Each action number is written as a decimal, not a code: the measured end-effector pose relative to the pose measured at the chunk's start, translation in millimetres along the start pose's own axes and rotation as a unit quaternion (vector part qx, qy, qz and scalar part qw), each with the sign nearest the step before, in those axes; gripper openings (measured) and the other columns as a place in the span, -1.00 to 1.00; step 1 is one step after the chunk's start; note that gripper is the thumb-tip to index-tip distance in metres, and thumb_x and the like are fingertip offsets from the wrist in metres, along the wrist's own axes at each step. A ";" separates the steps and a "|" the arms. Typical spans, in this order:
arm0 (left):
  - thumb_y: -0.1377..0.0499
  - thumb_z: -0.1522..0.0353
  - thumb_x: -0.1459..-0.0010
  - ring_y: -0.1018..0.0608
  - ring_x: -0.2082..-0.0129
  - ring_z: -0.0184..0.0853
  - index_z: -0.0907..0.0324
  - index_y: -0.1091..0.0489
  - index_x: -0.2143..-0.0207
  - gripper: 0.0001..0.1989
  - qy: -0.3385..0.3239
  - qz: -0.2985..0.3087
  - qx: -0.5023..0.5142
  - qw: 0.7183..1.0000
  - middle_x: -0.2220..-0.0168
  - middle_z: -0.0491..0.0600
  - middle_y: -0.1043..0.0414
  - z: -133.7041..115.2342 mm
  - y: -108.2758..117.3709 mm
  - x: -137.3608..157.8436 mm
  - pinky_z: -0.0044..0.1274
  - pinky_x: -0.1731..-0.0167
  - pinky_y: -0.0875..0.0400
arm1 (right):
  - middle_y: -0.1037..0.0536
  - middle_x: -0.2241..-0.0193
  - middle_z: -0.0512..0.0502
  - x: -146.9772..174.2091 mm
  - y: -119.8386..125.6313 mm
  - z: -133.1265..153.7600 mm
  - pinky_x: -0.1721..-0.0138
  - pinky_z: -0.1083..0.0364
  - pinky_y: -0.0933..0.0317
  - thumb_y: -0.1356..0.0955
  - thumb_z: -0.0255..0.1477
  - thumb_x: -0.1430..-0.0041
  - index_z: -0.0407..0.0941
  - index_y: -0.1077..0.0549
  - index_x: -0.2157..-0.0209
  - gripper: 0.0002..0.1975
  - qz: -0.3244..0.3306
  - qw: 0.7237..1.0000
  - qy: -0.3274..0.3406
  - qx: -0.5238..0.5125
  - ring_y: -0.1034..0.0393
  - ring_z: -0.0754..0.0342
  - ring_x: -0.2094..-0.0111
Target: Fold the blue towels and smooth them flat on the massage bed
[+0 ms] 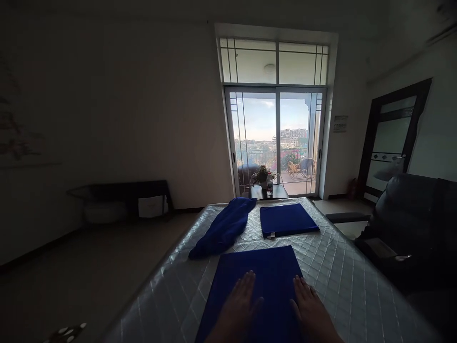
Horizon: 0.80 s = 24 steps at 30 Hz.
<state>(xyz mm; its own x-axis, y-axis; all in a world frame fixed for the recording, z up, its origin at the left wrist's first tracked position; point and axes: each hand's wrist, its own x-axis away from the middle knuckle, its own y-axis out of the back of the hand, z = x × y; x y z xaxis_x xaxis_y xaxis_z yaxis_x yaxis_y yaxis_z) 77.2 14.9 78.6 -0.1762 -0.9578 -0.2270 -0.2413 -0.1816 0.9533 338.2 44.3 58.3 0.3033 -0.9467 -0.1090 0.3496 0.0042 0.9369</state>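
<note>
A blue cloth (260, 264), laid out flat as a rectangle, is right in front of me on the quilted bed surface (335, 267). My left hand (240, 302) is over the middle of this cloth, its fingers stretched forward and the thumb apart. At the cloth's right edge is my right hand (307, 305), also with fingers extended. Neither hand grips anything. Beyond lies a neatly folded blue cloth (288, 219) with a small white label at its near edge. To its left a crumpled blue cloth (224, 226) stretches diagonally.
Past the bed's far end stands a small table (259, 192) with a potted plant (262, 174) and a bottle (269, 183), before a glass sliding door (253, 128). A dark armchair (403, 219) is to the right. Low dark furniture (121, 193) stands along the left wall.
</note>
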 end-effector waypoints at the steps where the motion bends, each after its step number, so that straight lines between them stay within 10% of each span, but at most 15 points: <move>1: 0.12 -0.02 -0.34 -0.23 -0.38 -0.11 0.09 -0.03 -0.40 -0.31 -0.045 0.012 0.015 0.999 -0.40 0.08 -0.10 -15.9 -7.8 -2.4 -0.20 -0.33 -0.29 | -0.08 -0.41 -0.17 -0.1 -0.6 -0.6 -0.40 -0.15 0.04 -0.10 -0.21 -0.37 -0.15 -0.13 -0.37 -0.38 0.000 1.000 0.000 0.005 0.07 -0.08 -0.42; 6: 0.11 -0.01 -0.33 -0.18 -0.40 -0.18 -0.02 0.14 -0.43 -0.30 -0.150 0.027 0.087 0.984 -0.41 -0.01 -0.05 -83.2 -29.0 -16.5 -0.23 -0.37 -0.26 | -0.08 -0.41 -0.15 0.1 0.7 -3.3 -0.40 -0.17 0.05 -0.11 -0.32 -0.36 -0.09 -0.22 -0.34 -0.44 0.017 0.999 0.044 0.027 0.10 -0.10 -0.43; 10: 0.14 -0.01 -0.34 -0.14 -0.42 -0.21 0.01 0.11 -0.42 -0.32 -0.126 0.028 0.085 0.988 -0.42 -0.04 -0.03 -90.3 -26.2 -16.7 -0.24 -0.40 -0.20 | -0.08 -0.41 -0.16 0.7 5.1 -3.1 -0.41 -0.18 0.06 -0.08 -0.33 -0.36 -0.13 -0.18 -0.35 -0.42 0.024 0.999 0.036 0.023 0.11 -0.09 -0.43; 24: -0.02 0.03 -0.27 -0.20 -0.40 -0.14 -0.15 0.06 -0.36 -0.34 0.091 -0.007 -0.057 0.994 -0.42 -0.18 0.01 81.4 -33.1 86.2 -0.24 -0.33 -0.26 | -0.03 -0.42 -0.15 2.9 13.2 5.9 -0.43 -0.14 0.12 -0.05 -0.27 -0.37 -0.22 -0.09 -0.38 -0.37 0.027 1.000 0.000 0.012 0.13 -0.03 -0.44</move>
<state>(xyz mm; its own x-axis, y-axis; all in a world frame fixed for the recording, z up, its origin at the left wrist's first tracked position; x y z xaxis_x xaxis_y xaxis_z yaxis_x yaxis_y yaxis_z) -7.7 -43.5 11.3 0.0049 -0.9775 -0.2109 -0.1300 -0.2097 0.9691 338.5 39.7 72.3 0.3220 -0.9450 -0.0575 0.3111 0.0482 0.9491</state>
